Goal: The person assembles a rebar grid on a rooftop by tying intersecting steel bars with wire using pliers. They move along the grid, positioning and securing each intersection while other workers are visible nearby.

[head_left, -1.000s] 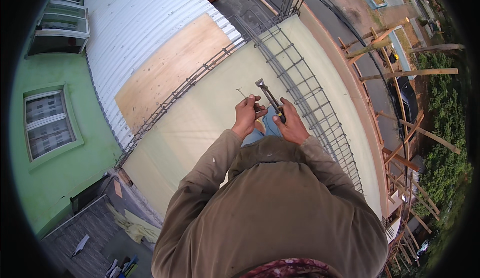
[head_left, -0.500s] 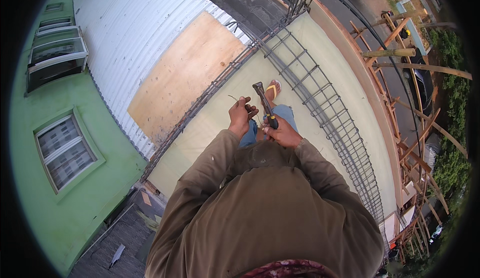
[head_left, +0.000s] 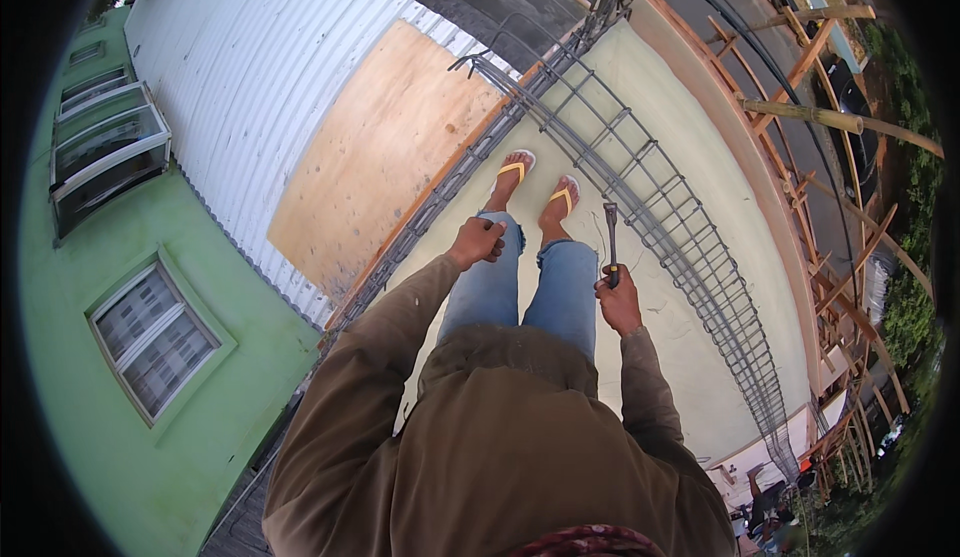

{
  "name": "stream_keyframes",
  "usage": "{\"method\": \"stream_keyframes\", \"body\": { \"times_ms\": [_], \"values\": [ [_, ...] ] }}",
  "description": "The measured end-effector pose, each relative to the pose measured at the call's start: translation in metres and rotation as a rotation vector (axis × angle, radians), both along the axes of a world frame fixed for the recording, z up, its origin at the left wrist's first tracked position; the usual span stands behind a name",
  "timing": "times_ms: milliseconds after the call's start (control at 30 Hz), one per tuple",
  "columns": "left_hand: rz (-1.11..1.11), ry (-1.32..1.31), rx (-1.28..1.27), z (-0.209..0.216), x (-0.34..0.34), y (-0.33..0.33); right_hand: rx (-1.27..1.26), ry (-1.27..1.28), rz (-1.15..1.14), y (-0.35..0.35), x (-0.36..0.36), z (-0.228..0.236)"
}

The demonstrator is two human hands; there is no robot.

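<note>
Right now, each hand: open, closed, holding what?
Left hand: curled closed; can't tell whether it holds anything.
Right hand: closed, holding pincers.

The hand tool (head_left: 611, 237) is coloured dark grey, its handle (head_left: 612, 275) marked with black and yellow. Brown is shown by the jacket (head_left: 500, 417), faded blue by the jeans (head_left: 565, 292), green by the wall (head_left: 70, 337); the curtains (head_left: 170, 365) are patterned with grey squares.

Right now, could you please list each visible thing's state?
Dark, long-handled metal tool, gripped, head forward
Bare right hand, closed around the tool
Bare left hand, curled, contents unclear
Yellow-strapped flip-flops, worn
Grey steel rebar cage, bare
Nearer white-framed window, shut
Projecting white-framed window, swung open
</note>
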State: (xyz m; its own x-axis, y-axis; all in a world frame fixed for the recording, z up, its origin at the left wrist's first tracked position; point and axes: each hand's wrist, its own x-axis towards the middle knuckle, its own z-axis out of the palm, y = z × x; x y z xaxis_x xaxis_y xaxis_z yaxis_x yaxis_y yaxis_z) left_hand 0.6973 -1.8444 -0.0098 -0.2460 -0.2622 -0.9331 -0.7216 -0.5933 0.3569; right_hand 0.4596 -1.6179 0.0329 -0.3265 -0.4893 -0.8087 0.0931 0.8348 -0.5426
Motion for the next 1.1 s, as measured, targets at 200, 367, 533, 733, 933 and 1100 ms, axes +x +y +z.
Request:
{"method": "stream_keyframes", "body": {
  "times_ms": [200,367,533,733,933,1100],
  "values": [
    [-0.312,-0.104,-0.300,-0.154,0.019,-0.090,0.134,-0.052,-0.322,0.022,0.025,-0.028],
    [-0.422,-0.264,-0.486,-0.201,0.008,-0.161,0.201,-0.132,-0.426,-0.012,0.062,-0.046],
    [-0.400,-0.246,-0.546,-0.239,-0.005,-0.203,0.151,-0.245,-0.369,-0.037,0.089,-0.071],
    [-0.425,-0.200,-0.507,-0.309,-0.014,-0.201,0.132,-0.254,-0.321,-0.043,0.111,-0.108],
    [-0.374,-0.207,-0.519,-0.380,-0.027,-0.205,0.169,-0.314,-0.547,-0.072,0.132,-0.133],
    [-0.177,-0.195,-0.524,-0.438,-0.036,-0.226,0.135,-0.374,-0.513,-0.065,0.147,-0.204]
  ]
}}
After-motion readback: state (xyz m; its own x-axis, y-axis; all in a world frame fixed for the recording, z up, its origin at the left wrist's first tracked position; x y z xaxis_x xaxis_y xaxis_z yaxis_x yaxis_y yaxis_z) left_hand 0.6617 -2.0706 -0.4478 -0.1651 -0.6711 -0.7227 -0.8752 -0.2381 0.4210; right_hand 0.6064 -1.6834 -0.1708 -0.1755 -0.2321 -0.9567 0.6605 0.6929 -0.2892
